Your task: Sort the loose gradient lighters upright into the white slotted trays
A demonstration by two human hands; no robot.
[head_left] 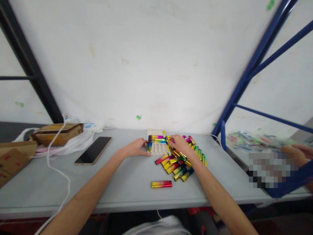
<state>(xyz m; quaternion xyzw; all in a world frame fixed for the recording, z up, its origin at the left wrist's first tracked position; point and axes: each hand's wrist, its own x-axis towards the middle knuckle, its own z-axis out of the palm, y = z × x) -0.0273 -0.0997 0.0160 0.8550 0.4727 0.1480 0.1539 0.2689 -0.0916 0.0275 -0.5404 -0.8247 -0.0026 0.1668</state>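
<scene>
A white gridded tray (pixel 160 148) lies on the table, with several shiny multicoloured lighters (pixel 158 138) in a row across its far part. At its left edge is my left hand (pixel 137 147), thumb and fingers apart, the tips touching the tray's side. My right hand (pixel 180 143) is over the tray's right edge, fingers curled down around a lighter that is mostly hidden. Beneath and around the right wrist spreads a pile of loose lighters (pixel 174 165) in yellow, red, green and blue. One yellow-and-red lighter (pixel 161 184) lies apart, nearer the front edge.
Left of my hands lies a phone (pixel 93 150). Farther left are an open cardboard box (pixel 58 133), plastic wrapping and a white cable (pixel 60 172). A second white tray (pixel 154 132) is by the wall. Blue rack posts (pixel 244 85) rise at right, beyond them another person's hand (pixel 293 155).
</scene>
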